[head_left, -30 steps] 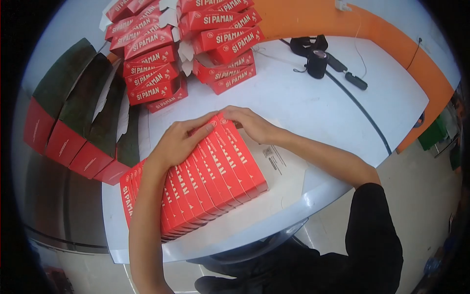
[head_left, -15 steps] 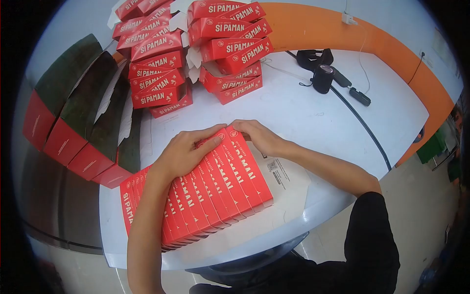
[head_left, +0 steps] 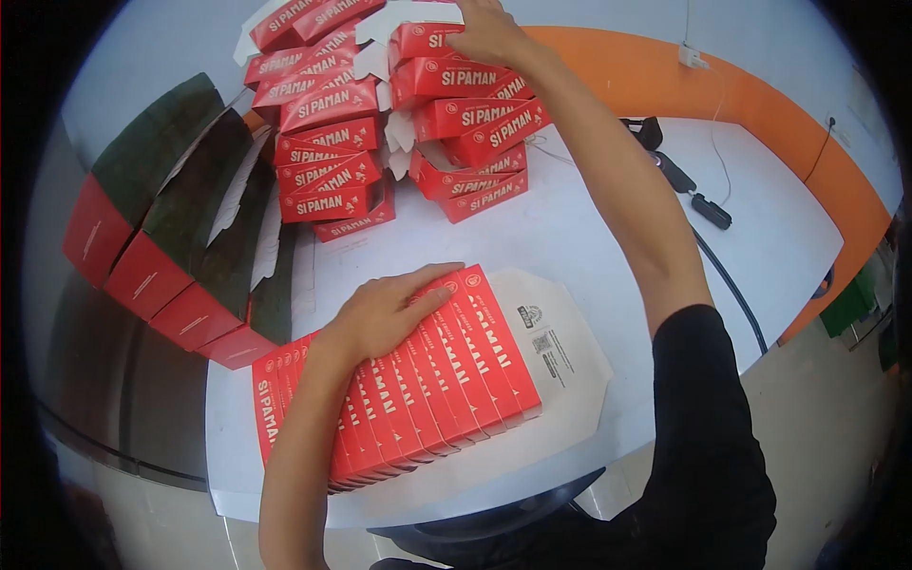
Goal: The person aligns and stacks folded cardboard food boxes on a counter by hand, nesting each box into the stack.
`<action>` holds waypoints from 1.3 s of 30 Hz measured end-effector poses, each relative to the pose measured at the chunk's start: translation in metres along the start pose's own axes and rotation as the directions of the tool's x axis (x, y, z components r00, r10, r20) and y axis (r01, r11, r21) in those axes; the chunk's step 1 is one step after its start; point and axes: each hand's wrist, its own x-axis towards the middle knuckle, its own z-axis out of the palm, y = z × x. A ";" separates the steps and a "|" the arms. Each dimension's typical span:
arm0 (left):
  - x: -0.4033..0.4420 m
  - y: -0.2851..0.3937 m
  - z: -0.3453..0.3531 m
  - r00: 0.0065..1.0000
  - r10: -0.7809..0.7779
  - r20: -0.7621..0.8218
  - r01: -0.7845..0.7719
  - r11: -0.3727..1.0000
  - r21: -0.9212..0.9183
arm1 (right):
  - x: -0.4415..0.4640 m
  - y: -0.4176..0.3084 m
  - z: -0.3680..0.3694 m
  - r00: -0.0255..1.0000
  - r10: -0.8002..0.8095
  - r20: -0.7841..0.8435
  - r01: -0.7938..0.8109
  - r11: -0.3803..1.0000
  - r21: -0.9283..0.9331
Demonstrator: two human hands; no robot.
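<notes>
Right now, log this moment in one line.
left hand: resting on red box row | right hand: at top of right box stack | left box stack: beside it

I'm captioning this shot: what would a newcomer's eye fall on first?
Probably the row of red boxes lettered SI PAMAN at the front of the white table, under the left hand. Next, the stacks of red boxes behind, with the right hand at one top, and the orange partition.

2 hands (head_left: 432,176), 1 on a red carton row (head_left: 427,380), 1 at stacked cartons (head_left: 465,114)
</notes>
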 end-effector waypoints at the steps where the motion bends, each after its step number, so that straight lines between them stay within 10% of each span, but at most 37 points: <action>1: 0.000 -0.001 0.001 0.999 0.038 -0.007 -0.038 0.999 0.038 | 0.012 0.017 0.013 0.972 0.068 0.226 -0.061 0.997 -0.038; 3: -0.001 0.005 0.000 1.000 0.029 0.006 -0.029 0.999 0.029 | 0.032 0.035 0.029 0.754 0.209 0.623 -0.145 0.978 -0.153; 12: 0.003 0.005 -0.003 0.985 0.147 0.086 -0.153 0.985 0.080 | 0.071 0.011 -0.017 0.954 0.023 0.300 -0.068 0.987 0.142; 17: 0.005 0.010 -0.012 0.991 -0.001 0.131 -0.006 0.999 0.052 | 0.047 -0.038 -0.108 0.963 -0.221 -0.156 0.249 0.948 0.196; 22: 0.032 0.023 -0.016 0.947 -0.265 0.181 0.268 0.963 0.006 | -0.077 -0.100 -0.223 0.982 -0.088 0.169 0.045 0.969 0.243; 26: 0.055 0.044 -0.012 0.917 -0.310 0.250 0.312 0.950 0.033 | -0.148 -0.140 -0.281 0.669 0.406 0.622 -0.628 0.757 0.181; 32: 0.060 0.026 0.023 0.985 -0.097 0.142 0.028 0.905 0.424 | -0.201 -0.118 -0.259 0.208 0.430 0.878 -0.784 0.610 -0.114; 39: 0.055 0.030 0.017 0.987 -0.091 0.133 0.046 0.951 0.306 | -0.218 -0.139 -0.230 0.162 0.330 0.930 -0.857 0.513 -0.033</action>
